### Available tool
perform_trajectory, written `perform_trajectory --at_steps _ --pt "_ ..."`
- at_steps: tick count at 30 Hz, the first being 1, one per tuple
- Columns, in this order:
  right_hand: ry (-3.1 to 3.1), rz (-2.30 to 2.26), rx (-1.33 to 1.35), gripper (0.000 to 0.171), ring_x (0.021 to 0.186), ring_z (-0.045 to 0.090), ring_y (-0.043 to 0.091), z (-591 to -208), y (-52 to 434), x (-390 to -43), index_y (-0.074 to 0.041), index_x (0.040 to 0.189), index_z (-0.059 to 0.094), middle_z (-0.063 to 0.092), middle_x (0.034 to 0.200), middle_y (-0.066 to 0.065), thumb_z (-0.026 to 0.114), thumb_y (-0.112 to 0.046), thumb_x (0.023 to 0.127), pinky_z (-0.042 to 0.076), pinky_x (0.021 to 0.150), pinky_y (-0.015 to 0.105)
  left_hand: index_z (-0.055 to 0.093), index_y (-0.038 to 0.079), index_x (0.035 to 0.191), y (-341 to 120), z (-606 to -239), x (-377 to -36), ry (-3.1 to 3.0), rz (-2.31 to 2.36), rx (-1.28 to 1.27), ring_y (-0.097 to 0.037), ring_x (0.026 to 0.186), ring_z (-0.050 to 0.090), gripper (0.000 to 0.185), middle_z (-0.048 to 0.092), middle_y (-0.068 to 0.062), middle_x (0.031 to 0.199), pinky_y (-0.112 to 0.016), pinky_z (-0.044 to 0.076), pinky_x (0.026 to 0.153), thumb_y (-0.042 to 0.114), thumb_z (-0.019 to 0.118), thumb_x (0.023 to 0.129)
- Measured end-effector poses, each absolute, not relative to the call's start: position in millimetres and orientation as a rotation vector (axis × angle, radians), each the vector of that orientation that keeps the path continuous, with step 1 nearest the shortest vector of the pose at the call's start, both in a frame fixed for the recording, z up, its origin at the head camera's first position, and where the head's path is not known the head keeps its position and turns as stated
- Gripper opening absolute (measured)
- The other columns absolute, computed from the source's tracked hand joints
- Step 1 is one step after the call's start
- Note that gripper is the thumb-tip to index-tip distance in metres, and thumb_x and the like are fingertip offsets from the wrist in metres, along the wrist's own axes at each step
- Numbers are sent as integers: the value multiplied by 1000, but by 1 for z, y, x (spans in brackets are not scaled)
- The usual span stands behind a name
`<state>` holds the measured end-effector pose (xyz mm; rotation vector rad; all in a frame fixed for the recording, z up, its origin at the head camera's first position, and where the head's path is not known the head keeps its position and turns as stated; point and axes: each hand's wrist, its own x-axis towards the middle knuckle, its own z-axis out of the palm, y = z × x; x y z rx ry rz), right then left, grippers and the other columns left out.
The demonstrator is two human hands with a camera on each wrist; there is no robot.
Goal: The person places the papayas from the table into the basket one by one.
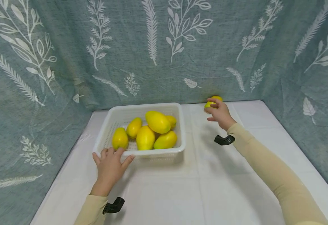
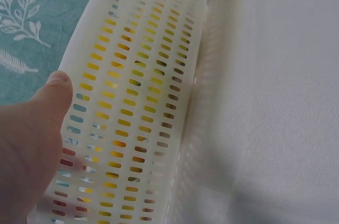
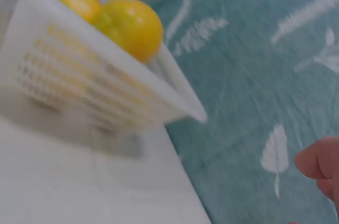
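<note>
Here we steady the basket [image 1: 180, 125] with our left hand [image 1: 110, 167], fingers spread on its near rim; six mangoes [image 1: 145, 137] lie inside, while our right hand [image 1: 219, 113] curls around the last mango [image 1: 215, 100] by the backdrop.

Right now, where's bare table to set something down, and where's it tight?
Free: the white table in front of the basket, between both forearms, and the strip between basket and right hand. Tight: inside the basket, full of yellow fruit; its near rim, where the left hand rests.
</note>
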<state>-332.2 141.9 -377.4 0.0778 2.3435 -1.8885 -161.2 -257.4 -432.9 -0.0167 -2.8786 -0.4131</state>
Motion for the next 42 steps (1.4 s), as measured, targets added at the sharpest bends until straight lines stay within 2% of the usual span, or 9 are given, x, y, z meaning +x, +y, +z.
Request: perform_trajectory --at_steps 6,13,17,21,27,34,42 --pt "2419 -1877 168 62 142 44 43 -380 172 -337 -13 160 30 25 164 24 55 -14 103 60 91 36 65 0 123 -261 -433 -159 -2870 -423 -20 -60 128 39 54 57 -35 124 -87 4 107 47 66 97" --pt "2469 -1862 325 63 146 41 42 -388 199 -349 -16 162 27 22 166 22 53 -22 105 56 101 43 67 0 122 -258 -432 -160 -2875 -408 -27 -60 127 42 52 60 -34 121 -87 7 106 45 68 96" --pt "2490 -1837 409 64 149 38 38 -396 207 -360 -18 163 25 23 167 20 52 -29 106 56 101 44 67 0 123 -255 -431 -162 -2886 -416 -37 -59 128 42 52 60 -33 121 -87 7 107 45 68 96" --pt "2497 -1833 457 65 150 37 36 -402 207 -376 -17 163 25 27 166 17 52 -30 106 56 101 46 66 1 123 -255 -431 -162 -2875 -421 -37 -58 128 42 52 59 -33 122 -86 7 107 45 68 96" --pt "2462 -1833 484 68 153 33 36 -411 197 -397 -18 164 22 14 172 10 54 -30 105 51 107 50 67 2 119 -259 -431 -157 -2853 -413 -14 -56 126 43 49 60 -33 121 -86 8 107 45 70 95" --pt "2434 -1865 519 68 152 34 35 -416 190 -413 -21 163 23 17 171 11 55 -31 104 49 109 50 68 2 119 -261 -433 -157 -2845 -416 -16 -57 127 43 49 60 -32 120 -87 7 107 44 70 95" --pt "2367 -1864 460 72 153 31 37 -426 185 -425 -21 165 17 9 173 8 55 -29 104 44 113 54 68 2 118 -262 -435 -157 -2839 -415 -13 -55 126 44 49 60 -30 116 -87 8 107 45 71 94"
